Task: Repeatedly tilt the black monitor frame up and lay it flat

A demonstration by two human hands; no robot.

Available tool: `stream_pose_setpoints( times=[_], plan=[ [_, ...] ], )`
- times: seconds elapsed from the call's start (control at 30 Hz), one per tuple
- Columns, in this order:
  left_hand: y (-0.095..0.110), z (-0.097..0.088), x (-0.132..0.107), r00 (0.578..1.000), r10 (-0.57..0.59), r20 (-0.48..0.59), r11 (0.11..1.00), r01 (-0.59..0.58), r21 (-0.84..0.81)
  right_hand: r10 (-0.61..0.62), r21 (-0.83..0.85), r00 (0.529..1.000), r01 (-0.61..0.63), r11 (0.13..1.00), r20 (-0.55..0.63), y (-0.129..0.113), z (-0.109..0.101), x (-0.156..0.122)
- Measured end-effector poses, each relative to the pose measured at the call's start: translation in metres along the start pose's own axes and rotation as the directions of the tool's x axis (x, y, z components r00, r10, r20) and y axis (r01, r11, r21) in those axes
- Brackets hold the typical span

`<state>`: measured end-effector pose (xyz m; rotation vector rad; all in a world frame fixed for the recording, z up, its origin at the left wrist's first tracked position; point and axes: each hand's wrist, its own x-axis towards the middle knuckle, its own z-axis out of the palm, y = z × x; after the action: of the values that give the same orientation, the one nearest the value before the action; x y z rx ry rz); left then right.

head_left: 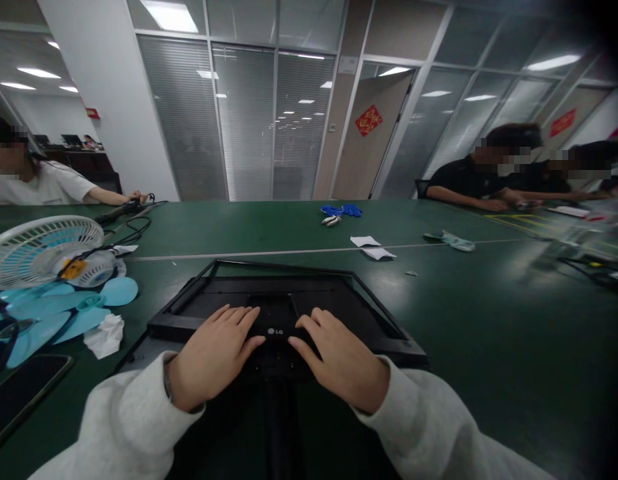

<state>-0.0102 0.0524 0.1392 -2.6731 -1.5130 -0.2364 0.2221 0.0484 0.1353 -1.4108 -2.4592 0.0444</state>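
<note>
A black LG monitor (309, 287) lies on the green table in front of me, its stand neck (281, 427) pointing toward me. My left hand (216, 353) rests on the monitor left of the LG logo, fingers stretched out and thumb apart. On the other side of the logo, my right hand (339, 357) touches the same black casing, with its fingers slightly bent and spread. Both thumbs point inward at the logo. A loose black frame (283, 267) shows around the monitor's far edge. Whatever lies under my palms is hidden.
To the left are a white fan grille (49, 233), blue fan blades (83, 303), crumpled tissue (106, 335) and a phone (23, 397). Farther off lie blue gloves (341, 211) and white paper pieces (373, 247). People sit at the table's left and right ends.
</note>
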Motion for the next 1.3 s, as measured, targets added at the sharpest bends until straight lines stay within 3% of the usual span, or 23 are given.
stream_pose_setpoints(
  times=[0.27, 0.73, 1.07, 1.3],
  plan=[
    [0.005, -0.025, -0.001, 1.0, 0.0, 0.003, 1.0, 0.0, 0.022, -0.065, -0.064, 0.996, 0.061, 0.996, -0.064, 0.0, -0.016, 0.001],
    [0.024, -0.052, -0.016, 0.998, -0.017, 0.054, 0.998, 0.014, 0.053, -0.131, -0.019, 0.991, 0.132, 0.991, 0.035, 0.001, -0.045, -0.018],
    [0.026, -0.056, -0.017, 0.989, -0.048, 0.142, 0.999, 0.049, -0.001, -0.12, 0.028, 0.982, 0.117, 0.993, 0.149, 0.002, -0.053, -0.016],
    [0.022, -0.06, -0.02, 0.983, -0.07, 0.169, 0.998, 0.068, 0.013, -0.135, 0.017, 0.978, 0.134, 0.991, 0.161, 0.009, -0.055, -0.01]
  ],
)
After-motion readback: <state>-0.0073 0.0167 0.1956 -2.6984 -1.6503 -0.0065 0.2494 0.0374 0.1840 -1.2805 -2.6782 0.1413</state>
